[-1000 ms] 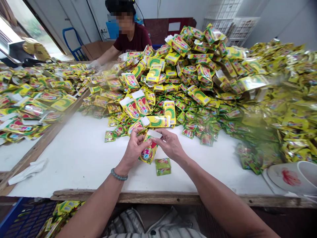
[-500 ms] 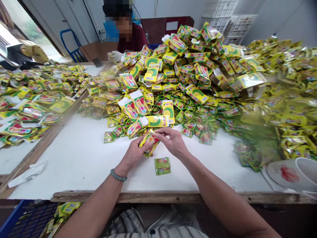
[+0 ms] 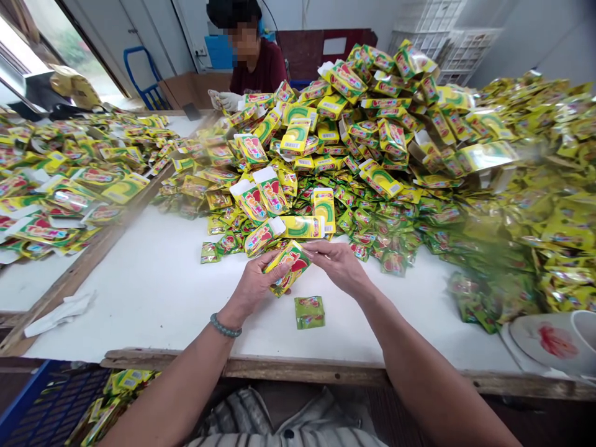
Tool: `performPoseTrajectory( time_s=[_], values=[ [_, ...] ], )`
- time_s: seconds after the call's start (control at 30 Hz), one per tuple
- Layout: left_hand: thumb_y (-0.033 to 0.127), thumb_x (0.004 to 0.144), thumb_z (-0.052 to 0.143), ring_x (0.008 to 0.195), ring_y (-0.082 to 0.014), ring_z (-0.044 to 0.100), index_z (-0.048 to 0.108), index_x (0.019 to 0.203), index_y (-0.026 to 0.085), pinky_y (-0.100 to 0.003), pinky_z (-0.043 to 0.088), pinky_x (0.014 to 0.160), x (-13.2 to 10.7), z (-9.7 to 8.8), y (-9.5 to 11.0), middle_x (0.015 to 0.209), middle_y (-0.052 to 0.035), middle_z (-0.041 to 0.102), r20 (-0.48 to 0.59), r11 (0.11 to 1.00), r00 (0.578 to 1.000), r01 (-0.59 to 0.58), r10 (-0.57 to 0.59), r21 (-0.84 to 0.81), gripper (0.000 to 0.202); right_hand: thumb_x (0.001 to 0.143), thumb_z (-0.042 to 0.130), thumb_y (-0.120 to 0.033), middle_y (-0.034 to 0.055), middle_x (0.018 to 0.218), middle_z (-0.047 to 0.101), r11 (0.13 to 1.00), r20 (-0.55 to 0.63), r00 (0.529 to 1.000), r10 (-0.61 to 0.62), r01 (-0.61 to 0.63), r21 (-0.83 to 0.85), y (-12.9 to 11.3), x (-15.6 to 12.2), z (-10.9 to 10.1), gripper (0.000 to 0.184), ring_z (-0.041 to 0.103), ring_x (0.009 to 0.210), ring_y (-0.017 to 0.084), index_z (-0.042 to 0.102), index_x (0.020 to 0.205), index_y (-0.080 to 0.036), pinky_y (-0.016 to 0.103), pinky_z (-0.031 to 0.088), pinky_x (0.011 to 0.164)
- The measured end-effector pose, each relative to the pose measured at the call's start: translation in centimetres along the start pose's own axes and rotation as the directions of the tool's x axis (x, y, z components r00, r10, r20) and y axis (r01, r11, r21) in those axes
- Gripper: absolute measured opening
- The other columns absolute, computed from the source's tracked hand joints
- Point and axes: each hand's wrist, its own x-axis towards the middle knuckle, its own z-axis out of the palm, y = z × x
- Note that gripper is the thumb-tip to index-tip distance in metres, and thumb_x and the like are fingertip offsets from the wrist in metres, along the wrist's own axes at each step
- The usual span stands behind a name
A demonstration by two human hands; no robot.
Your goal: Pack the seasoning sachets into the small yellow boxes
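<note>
Since a second ago, the white flap has folded out of view on your box point(image 3: 300, 264). Your left hand point(image 3: 254, 282) wraps its eight-o'clock side; your right hand point(image 3: 342, 267) touches its two-o'clock corner, fingertips nearly together, grip unclear. Around it on the worktop point(image 3: 153, 298): green packet point(image 3: 310, 312) at five, heap point(image 3: 388, 136) at one.

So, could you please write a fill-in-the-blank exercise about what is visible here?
1. The left hand lays its ____ across the front of the yellow-and-green cardboard box.
2. The grey-green beaded bracelet encircles the ____ wrist.
3. The flower on the white rounded cup is coloured ____.
Missing words: thumb; left; red.
</note>
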Motion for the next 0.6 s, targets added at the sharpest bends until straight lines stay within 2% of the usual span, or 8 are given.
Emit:
performPoseTrajectory(
  time_s=[0.17,0.23,0.33,0.43,0.5,0.53,0.6],
  values=[
    [0.042,0.071,0.082,0.067,-0.0185,0.064,0.072,0.11,0.017,-0.033,0.06,0.052,-0.1,-0.2,0.4,0.09,-0.0052,0.072,-0.014,0.996,1.0,0.002,-0.004,-0.084,0.048,0.089,0.061,-0.029,0.0055,0.109,0.076,0.946,0.012,0.97,-0.242,0.239,-0.221,-0.8,-0.8,1.0,0.028,0.069,0.101,0.024,0.077,0.112,-0.026,0.04,0.053,0.091],
    [0.043,0.073,0.081,0.068,-0.0188,0.065,0.072,0.111,0.016,-0.032,0.061,0.053,-0.1,0.0,0.5,0.09,-0.006,0.072,-0.007,0.996,1.0,0.005,-0.005,-0.084,0.048,0.092,0.058,-0.03,0.0056,0.112,0.076,0.934,-0.004,0.966,-0.257,0.247,-0.258,-0.7,-1.0,1.6,0.029,0.069,0.102,0.024,0.075,0.116,-0.026,0.039,0.053,0.092],
    [0.044,0.073,0.08,0.068,-0.0175,0.065,0.07,0.117,0.018,-0.031,0.06,0.056,0.2,0.4,0.2,0.094,-0.0061,0.073,-0.025,0.994,1.0,-0.015,0.012,-0.104,0.052,0.096,0.054,-0.034,0.0078,0.12,0.073,0.935,-0.08,0.972,-0.22,0.187,-0.3,-0.3,-1.2,2.8,0.036,0.068,0.106,0.024,0.069,0.127,-0.024,0.038,0.054,0.093],
    [0.045,0.072,0.08,0.067,-0.0165,0.066,0.068,0.123,0.02,-0.031,0.06,0.062,0.4,0.0,0.8,0.102,-0.0067,0.074,-0.09,0.996,0.995,-0.039,0.032,-0.074,0.058,0.098,0.051,-0.038,0.0085,0.13,0.067,0.895,-0.035,0.962,-0.27,0.237,-0.378,0.2,-1.3,3.9,0.042,0.063,0.118,0.024,0.059,0.137,-0.023,0.039,0.05,0.1],
    [0.045,0.069,0.082,0.077,-0.0204,0.069,0.07,0.12,0.021,-0.032,0.059,0.07,-0.3,-1.5,2.4,0.108,-0.0073,0.075,-0.133,0.996,0.989,-0.054,0.064,0.077,0.058,0.099,0.05,-0.039,0.0089,0.134,0.065,0.844,0.011,0.95,-0.313,0.283,-0.455,0.6,-1.0,4.1,0.043,0.056,0.127,0.024,0.057,0.139,-0.023,0.042,0.045,0.106],
    [0.045,0.066,0.083,0.085,-0.023,0.07,0.073,0.115,0.021,-0.032,0.058,0.075,-1.1,-2.7,3.5,0.11,-0.0071,0.075,-0.145,0.976,0.986,-0.057,0.088,0.208,0.055,0.099,0.051,-0.04,0.0098,0.136,0.063,0.816,0.003,0.945,-0.328,0.285,-0.503,0.9,-0.7,3.9,0.045,0.052,0.13,0.025,0.056,0.139,-0.022,0.044,0.042,0.109],
    [0.044,0.061,0.086,0.094,-0.0277,0.069,0.078,0.102,0.023,-0.032,0.056,0.078,-3.7,-5.6,6.0,0.109,-0.0053,0.076,-0.143,0.845,0.985,-0.008,0.1,0.534,0.047,0.096,0.055,-0.041,0.0129,0.144,0.055,0.759,-0.08,0.936,-0.342,0.225,-0.611,1.7,0.1,2.9,0.051,0.044,0.137,0.029,0.052,0.142,-0.019,0.05,0.036,0.113]
  ],
)
